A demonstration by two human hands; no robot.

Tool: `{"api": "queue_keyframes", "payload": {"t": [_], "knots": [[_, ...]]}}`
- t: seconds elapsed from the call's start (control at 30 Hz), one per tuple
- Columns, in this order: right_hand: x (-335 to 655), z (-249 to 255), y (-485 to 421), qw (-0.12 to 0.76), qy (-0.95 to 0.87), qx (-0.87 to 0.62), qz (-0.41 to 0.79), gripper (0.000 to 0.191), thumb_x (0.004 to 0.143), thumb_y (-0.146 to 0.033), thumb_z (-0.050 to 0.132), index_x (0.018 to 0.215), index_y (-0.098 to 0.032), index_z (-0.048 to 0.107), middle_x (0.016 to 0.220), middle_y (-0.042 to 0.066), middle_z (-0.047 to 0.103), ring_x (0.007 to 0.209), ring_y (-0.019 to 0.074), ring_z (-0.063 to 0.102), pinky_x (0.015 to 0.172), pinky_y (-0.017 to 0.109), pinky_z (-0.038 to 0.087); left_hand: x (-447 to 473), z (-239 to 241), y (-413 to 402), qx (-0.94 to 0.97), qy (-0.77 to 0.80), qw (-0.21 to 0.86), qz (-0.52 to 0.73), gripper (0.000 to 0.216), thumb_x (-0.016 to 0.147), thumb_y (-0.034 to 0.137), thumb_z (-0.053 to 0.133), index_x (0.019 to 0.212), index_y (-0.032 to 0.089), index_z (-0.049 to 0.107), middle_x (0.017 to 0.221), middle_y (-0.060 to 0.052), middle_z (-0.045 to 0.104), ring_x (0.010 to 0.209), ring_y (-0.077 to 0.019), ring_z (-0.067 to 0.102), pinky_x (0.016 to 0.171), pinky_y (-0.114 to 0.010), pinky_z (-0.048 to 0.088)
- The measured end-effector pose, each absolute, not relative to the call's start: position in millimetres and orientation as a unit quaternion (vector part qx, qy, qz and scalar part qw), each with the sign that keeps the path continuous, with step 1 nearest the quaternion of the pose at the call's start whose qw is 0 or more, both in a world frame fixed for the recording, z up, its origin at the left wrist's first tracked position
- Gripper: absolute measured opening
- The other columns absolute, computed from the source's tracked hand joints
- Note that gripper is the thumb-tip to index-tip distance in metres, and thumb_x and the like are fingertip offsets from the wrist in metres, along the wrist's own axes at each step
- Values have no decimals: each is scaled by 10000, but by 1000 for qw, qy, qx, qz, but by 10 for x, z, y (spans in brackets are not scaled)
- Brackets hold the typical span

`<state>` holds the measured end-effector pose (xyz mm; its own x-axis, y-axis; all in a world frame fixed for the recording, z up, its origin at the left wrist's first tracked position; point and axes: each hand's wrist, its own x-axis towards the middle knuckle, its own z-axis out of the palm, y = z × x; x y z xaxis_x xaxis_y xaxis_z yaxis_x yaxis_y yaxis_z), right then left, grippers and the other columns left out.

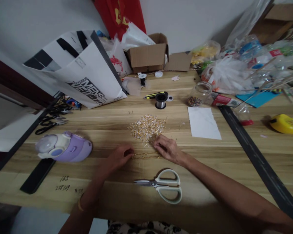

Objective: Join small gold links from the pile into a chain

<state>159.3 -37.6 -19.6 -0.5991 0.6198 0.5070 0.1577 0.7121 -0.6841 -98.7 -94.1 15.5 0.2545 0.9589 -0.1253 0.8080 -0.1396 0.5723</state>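
Observation:
Two strands of thin gold chain [144, 157] lie side by side on the table between my hands. My left hand [119, 157] pinches the left end of the chain between thumb and fingertips. At the chain's right end, against the lower edge of a pile of small gold and clear beads [146, 127], is my right hand [169, 149]. Its fingers are closed together, and whatever they hold is too small to make out. Just below the chain lie scissors with pale handles [168, 187], their blades pointing left. Fine clear threads run down near the blade tips.
Beyond the beads are a wire spool [160, 101], a yellow-black cutter [150, 95] and a glass jar of beads [196, 97]. White paper [203, 123] and a yellow tape measure [286, 123] lie right. A purple bottle [74, 148], black phone [37, 175] and pliers [51, 123] lie left.

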Motion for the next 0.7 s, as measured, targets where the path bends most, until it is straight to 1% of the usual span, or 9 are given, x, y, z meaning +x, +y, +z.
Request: {"api": "queue_keyframes", "payload": {"t": [0.2,0.43,0.7], "knots": [[1592,-186,-394,355,-861,-224,287,144,942,-210,412,895,-193,547,789,57,579,734,165,537,660,285,466,-958,190,-1001,766,558,283,146,88,789,146,569,761,171,649,788,-24,668,757,-158,601,721,-265,454],[1590,-185,-411,358,-856,-226,295,131,934,-204,447,868,-194,560,757,43,599,693,156,559,656,280,466,-972,203,-1017,789,531,281,131,151,826,131,519,765,175,650,797,-27,645,771,-158,585,735,-269,446],[1589,-195,-419,350,-875,-218,255,116,923,-170,448,884,-193,555,724,33,612,639,146,561,619,269,455,-1004,187,-1022,795,535,265,110,170,853,136,491,785,178,641,821,-28,640,775,-165,580,730,-277,434]]}}
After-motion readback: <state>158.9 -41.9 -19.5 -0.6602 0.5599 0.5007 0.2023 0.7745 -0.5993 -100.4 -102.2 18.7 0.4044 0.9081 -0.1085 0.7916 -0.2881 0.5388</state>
